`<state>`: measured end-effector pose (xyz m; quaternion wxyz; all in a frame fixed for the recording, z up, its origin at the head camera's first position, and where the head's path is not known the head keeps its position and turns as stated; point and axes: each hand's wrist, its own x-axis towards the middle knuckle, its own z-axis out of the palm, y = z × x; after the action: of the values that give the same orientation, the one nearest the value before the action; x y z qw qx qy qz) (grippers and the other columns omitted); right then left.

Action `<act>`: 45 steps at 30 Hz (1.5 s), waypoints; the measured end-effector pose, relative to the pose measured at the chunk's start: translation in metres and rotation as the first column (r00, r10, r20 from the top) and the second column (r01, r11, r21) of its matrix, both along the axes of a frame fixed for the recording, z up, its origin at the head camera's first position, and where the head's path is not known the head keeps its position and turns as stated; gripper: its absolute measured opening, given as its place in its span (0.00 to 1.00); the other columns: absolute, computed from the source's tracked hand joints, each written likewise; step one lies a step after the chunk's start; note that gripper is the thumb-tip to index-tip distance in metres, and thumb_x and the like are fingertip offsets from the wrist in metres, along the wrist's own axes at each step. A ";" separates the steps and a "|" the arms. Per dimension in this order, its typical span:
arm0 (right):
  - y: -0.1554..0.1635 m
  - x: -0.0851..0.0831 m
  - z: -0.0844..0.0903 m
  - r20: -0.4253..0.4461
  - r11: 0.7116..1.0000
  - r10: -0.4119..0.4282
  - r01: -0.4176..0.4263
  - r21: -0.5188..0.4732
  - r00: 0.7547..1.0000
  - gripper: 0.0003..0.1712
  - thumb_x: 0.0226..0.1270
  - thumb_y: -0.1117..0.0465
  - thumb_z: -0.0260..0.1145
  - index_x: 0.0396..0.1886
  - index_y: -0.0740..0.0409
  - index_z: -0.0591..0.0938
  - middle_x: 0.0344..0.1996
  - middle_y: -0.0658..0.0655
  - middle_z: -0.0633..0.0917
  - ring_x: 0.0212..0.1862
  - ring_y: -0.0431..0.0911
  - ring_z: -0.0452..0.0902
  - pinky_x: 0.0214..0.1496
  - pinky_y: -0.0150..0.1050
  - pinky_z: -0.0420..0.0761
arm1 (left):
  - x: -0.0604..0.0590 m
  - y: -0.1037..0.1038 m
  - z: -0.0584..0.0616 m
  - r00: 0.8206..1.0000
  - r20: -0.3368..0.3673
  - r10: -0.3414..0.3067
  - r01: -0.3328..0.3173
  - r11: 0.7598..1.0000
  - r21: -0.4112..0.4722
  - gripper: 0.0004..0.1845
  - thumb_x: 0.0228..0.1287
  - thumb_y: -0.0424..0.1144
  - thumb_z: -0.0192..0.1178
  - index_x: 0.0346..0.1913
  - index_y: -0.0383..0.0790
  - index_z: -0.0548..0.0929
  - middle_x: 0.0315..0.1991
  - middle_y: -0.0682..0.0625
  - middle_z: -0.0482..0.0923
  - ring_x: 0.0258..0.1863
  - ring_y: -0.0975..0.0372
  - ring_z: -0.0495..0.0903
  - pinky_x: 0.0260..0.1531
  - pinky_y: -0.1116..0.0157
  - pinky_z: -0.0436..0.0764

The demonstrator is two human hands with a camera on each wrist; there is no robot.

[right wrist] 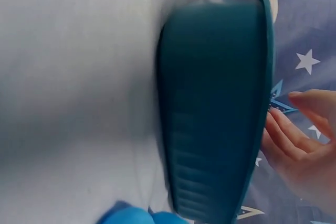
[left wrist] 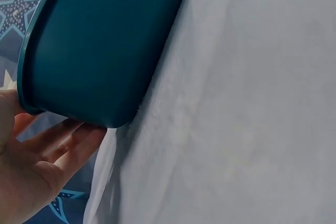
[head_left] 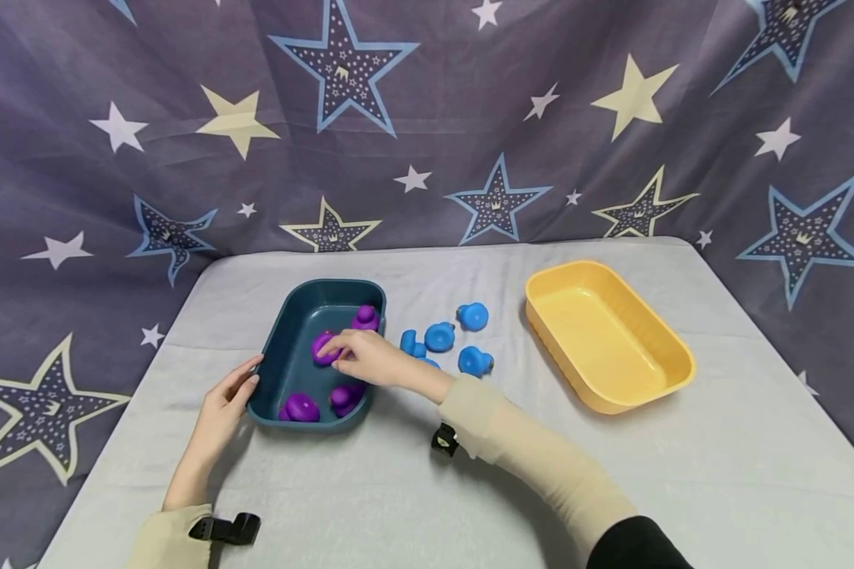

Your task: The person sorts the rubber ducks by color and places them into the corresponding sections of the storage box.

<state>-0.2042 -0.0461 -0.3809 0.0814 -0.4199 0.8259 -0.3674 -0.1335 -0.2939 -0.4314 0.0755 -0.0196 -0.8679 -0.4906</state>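
Observation:
A dark teal tray [head_left: 297, 330] holds several purple ducks, one at the back [head_left: 365, 318] and two at the front [head_left: 300, 408]. My right hand [head_left: 359, 357] reaches in over the tray's right rim, fingertips at a middle purple duck [head_left: 322, 348]. In the right wrist view the fingers [right wrist: 302, 150] lie nearly straight beyond the tray wall [right wrist: 210, 103], with no duck showing between them. My left hand [head_left: 228, 395] rests with straight fingers against the tray's near left corner. The left wrist view shows this hand [left wrist: 37, 171] flat beside the tray's outer wall [left wrist: 100, 45].
Several blue ducks [head_left: 440, 337] sit on the grey cloth just right of the teal tray; one shows blurred [right wrist: 131, 216] in the right wrist view. A yellow tray [head_left: 672, 348] with nothing in it stands to the right. A star-printed curtain surrounds the table.

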 end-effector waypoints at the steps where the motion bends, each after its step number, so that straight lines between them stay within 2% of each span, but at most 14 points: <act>1: 0.002 0.000 0.001 0.015 1.000 0.000 0.001 -0.007 1.000 0.14 0.59 0.69 0.58 0.46 0.62 0.79 0.40 0.59 0.79 0.39 0.41 0.75 0.41 0.22 0.71 | 0.000 0.000 0.000 1.000 -0.004 0.008 -0.008 1.000 -0.010 0.22 0.68 0.43 0.45 0.61 0.35 0.66 0.55 0.32 0.67 0.44 0.83 0.65 0.35 0.83 0.70; 7: 0.020 0.003 0.007 0.035 1.000 -0.025 0.025 -0.002 0.999 0.14 0.61 0.67 0.58 0.47 0.60 0.79 0.43 0.56 0.79 0.39 0.40 0.76 0.42 0.24 0.72 | -0.003 0.001 0.001 0.996 -0.065 0.066 -0.067 0.998 -0.015 0.20 0.67 0.38 0.47 0.58 0.32 0.70 0.51 0.35 0.72 0.41 0.82 0.68 0.37 0.84 0.68; 11: 0.034 0.005 0.011 0.071 0.999 -0.036 0.036 -0.002 0.997 0.15 0.62 0.66 0.57 0.48 0.61 0.78 0.48 0.56 0.77 0.41 0.42 0.75 0.42 0.26 0.72 | -0.006 0.005 0.003 0.981 -0.125 0.147 -0.142 0.988 0.053 0.17 0.64 0.33 0.50 0.54 0.29 0.73 0.46 0.46 0.77 0.38 0.78 0.73 0.38 0.83 0.69; 16: 0.052 0.006 0.014 0.094 0.999 -0.035 0.036 -0.010 0.995 0.15 0.62 0.67 0.56 0.49 0.61 0.77 0.46 0.57 0.78 0.44 0.45 0.75 0.43 0.27 0.73 | -0.024 -0.008 -0.022 0.953 -0.230 0.196 -0.159 0.973 0.168 0.16 0.60 0.36 0.56 0.50 0.34 0.77 0.43 0.55 0.79 0.39 0.72 0.77 0.39 0.80 0.72; 17: 0.056 0.006 0.014 0.093 0.999 -0.036 0.037 -0.009 0.995 0.15 0.62 0.67 0.56 0.49 0.61 0.77 0.46 0.57 0.79 0.44 0.45 0.75 0.43 0.28 0.73 | -0.025 -0.007 -0.021 0.949 -0.244 0.198 -0.155 0.971 0.184 0.15 0.59 0.35 0.57 0.49 0.34 0.78 0.43 0.54 0.80 0.40 0.71 0.77 0.38 0.80 0.72; 18: 0.061 0.007 0.014 0.090 0.999 -0.038 0.039 -0.006 0.995 0.15 0.62 0.66 0.57 0.49 0.61 0.77 0.45 0.57 0.79 0.44 0.45 0.75 0.43 0.29 0.73 | -0.027 -0.008 -0.023 0.946 -0.273 0.177 -0.114 0.967 0.230 0.15 0.59 0.34 0.57 0.49 0.34 0.78 0.43 0.54 0.80 0.40 0.71 0.77 0.38 0.80 0.73; 22: 0.076 0.007 0.016 0.069 0.999 -0.046 0.047 -0.009 0.997 0.15 0.62 0.66 0.56 0.49 0.61 0.77 0.44 0.56 0.79 0.42 0.45 0.75 0.44 0.32 0.74 | -0.019 0.011 0.005 0.943 -0.285 0.174 -0.102 0.963 0.250 0.15 0.57 0.30 0.57 0.47 0.28 0.77 0.43 0.48 0.79 0.40 0.69 0.77 0.40 0.78 0.73; 27: 0.095 0.009 0.018 0.049 0.997 -0.072 0.073 -0.016 0.996 0.15 0.62 0.66 0.57 0.49 0.62 0.77 0.43 0.57 0.80 0.42 0.45 0.76 0.47 0.38 0.75 | -0.035 0.001 -0.013 0.923 -0.368 0.111 -0.015 0.967 0.254 0.16 0.56 0.31 0.59 0.48 0.33 0.78 0.44 0.48 0.79 0.42 0.68 0.78 0.41 0.76 0.73; 28: 0.099 0.009 0.019 0.045 0.997 -0.075 0.076 -0.023 0.996 0.15 0.62 0.66 0.57 0.49 0.63 0.77 0.44 0.57 0.80 0.42 0.45 0.76 0.48 0.39 0.74 | -0.035 0.003 -0.012 0.923 -0.369 0.106 -0.007 0.966 0.259 0.16 0.55 0.31 0.59 0.48 0.32 0.78 0.44 0.47 0.79 0.41 0.67 0.78 0.41 0.76 0.73; 30: 0.108 0.010 0.019 0.033 0.996 -0.085 0.086 -0.037 0.996 0.15 0.61 0.66 0.58 0.49 0.64 0.77 0.45 0.59 0.79 0.42 0.46 0.76 0.48 0.41 0.74 | -0.033 0.011 -0.004 0.922 -0.377 0.085 0.016 0.966 0.259 0.16 0.56 0.30 0.59 0.48 0.30 0.77 0.44 0.45 0.79 0.41 0.66 0.78 0.41 0.76 0.73; 35: 0.133 0.011 0.021 0.013 0.989 -0.137 0.138 -0.050 0.990 0.15 0.61 0.67 0.58 0.48 0.65 0.77 0.44 0.58 0.79 0.42 0.46 0.76 0.49 0.41 0.73 | -0.017 0.048 0.038 0.928 -0.367 0.059 0.039 0.966 0.254 0.15 0.55 0.25 0.57 0.46 0.22 0.75 0.42 0.43 0.79 0.41 0.67 0.78 0.41 0.77 0.73; 38: 0.147 0.012 0.023 0.019 0.982 -0.181 0.182 -0.045 0.983 0.15 0.62 0.66 0.57 0.49 0.64 0.77 0.44 0.57 0.79 0.43 0.46 0.75 0.50 0.41 0.73 | -0.014 0.061 0.049 0.935 -0.353 0.031 0.052 0.973 0.225 0.14 0.54 0.22 0.56 0.46 0.24 0.76 0.41 0.51 0.79 0.40 0.70 0.77 0.41 0.77 0.73; 40: 0.157 0.013 0.023 0.019 0.977 -0.210 0.210 -0.044 0.978 0.16 0.62 0.65 0.57 0.49 0.63 0.77 0.45 0.57 0.78 0.43 0.47 0.75 0.50 0.42 0.72 | -0.011 0.071 0.057 0.940 -0.341 0.010 0.062 0.978 0.199 0.14 0.54 0.22 0.56 0.46 0.25 0.76 0.40 0.51 0.79 0.40 0.68 0.77 0.41 0.76 0.73; 45: 0.179 0.015 0.024 0.007 0.960 -0.267 0.267 -0.087 0.964 0.15 0.61 0.67 0.58 0.48 0.64 0.77 0.46 0.60 0.79 0.44 0.50 0.75 0.50 0.44 0.72 | -0.002 0.094 0.076 0.947 -0.314 -0.073 0.098 0.993 0.065 0.14 0.57 0.25 0.55 0.48 0.26 0.75 0.42 0.39 0.77 0.41 0.66 0.77 0.43 0.73 0.74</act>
<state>-0.1895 0.1325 -0.3568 0.0107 -0.3088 0.8584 -0.4094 -0.1354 -0.2004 -0.3558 0.1906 -0.1314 -0.8232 -0.5185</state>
